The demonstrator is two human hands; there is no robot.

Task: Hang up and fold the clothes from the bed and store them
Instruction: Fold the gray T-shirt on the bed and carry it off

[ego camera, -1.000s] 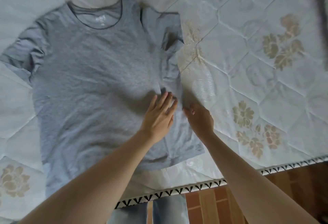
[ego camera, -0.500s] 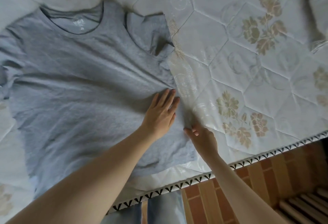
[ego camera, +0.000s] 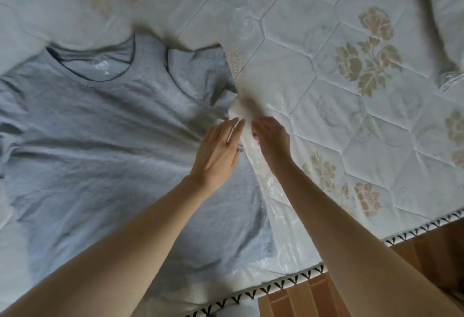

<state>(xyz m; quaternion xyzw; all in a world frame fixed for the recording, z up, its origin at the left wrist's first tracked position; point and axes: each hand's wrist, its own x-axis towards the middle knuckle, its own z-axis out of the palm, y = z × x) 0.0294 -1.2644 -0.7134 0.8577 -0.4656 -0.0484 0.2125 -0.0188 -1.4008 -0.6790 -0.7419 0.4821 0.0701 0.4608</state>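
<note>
Lying flat: shirt [ego camera: 100, 145], grey, on bed [ego camera: 313, 65].
Your left hand [ego camera: 217, 152]: fingers straight, pressing shirt.
Your right hand [ego camera: 272, 140]: fingers curled at shirt's edge; grip unclear.

A quilted white mattress [ego camera: 326, 70] fills most of the frame, stitched in hexagons with beige flower prints at the right and upper middle. Its edge runs along the lower right, trimmed with a white band of black V marks [ego camera: 424, 227]. Below it, in the lower right corner, lies a brown tiled floor [ego camera: 296, 299] in soft daylight.
</note>
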